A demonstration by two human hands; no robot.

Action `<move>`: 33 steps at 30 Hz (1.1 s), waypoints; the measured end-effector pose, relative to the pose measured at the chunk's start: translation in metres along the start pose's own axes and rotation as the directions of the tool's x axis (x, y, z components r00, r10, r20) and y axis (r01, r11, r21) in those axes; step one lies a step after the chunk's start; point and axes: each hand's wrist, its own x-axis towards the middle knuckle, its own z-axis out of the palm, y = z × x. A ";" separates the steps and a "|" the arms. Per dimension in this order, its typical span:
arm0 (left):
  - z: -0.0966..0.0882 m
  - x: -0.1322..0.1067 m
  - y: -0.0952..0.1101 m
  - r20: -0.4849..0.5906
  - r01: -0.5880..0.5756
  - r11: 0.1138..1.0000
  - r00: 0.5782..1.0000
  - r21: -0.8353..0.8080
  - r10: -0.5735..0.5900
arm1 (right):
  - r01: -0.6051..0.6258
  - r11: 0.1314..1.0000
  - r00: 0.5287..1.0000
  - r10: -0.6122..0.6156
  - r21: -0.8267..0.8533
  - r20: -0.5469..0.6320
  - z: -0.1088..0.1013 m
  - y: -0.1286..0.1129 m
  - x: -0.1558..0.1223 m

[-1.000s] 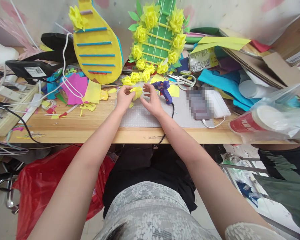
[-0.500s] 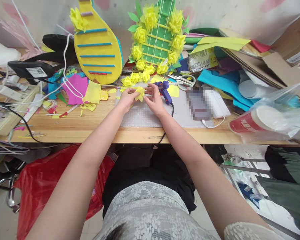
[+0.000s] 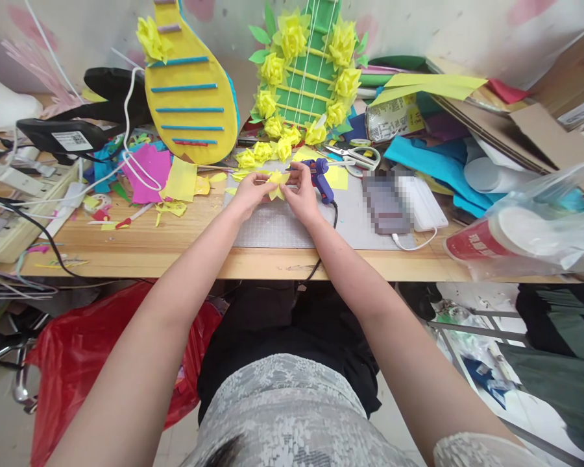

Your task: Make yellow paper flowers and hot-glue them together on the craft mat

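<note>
Between my two hands, above the grey cutting mat [image 3: 272,227], is a yellow paper flower [image 3: 276,184] with pointed petals. My left hand [image 3: 249,196] pinches it from the left. The fingers of my right hand [image 3: 302,193] are closed on its right side. Just beyond my right hand lies a purple glue gun [image 3: 321,180], its black cord running down over the table edge. Several finished yellow paper roses [image 3: 261,153] sit in a row behind the hands. A green cardboard instrument [image 3: 299,84] with white strings and yellow roses leans against the wall.
A yellow instrument shape [image 3: 189,97] with blue bars leans at the back left. Scissors [image 3: 357,157], a phone [image 3: 388,202], a white power bank [image 3: 425,204] and a bagged cup [image 3: 501,233] lie rightward. Paper scraps [image 3: 148,172] and cables are on the left.
The flower has shifted slightly right and turned, with its petals now spread more evenly between both hands. My right fingers have closed in on it; the rest stays put.
</note>
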 end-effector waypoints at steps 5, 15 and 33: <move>0.002 0.006 -0.005 -0.041 -0.099 0.990 0.994 0.098 0.104 | -0.001 1.000 1.000 0.002 -0.002 0.014 0.000 -0.003 -0.001; -0.016 0.002 0.012 0.044 -0.089 0.993 0.995 0.073 0.086 | 0.007 0.998 0.999 -0.009 -0.062 -0.034 0.003 0.004 0.002; -0.091 0.021 -0.027 -0.117 -0.274 0.597 0.838 0.754 0.532 | 0.160 0.935 0.986 -0.137 -0.317 0.093 0.001 -0.008 -0.007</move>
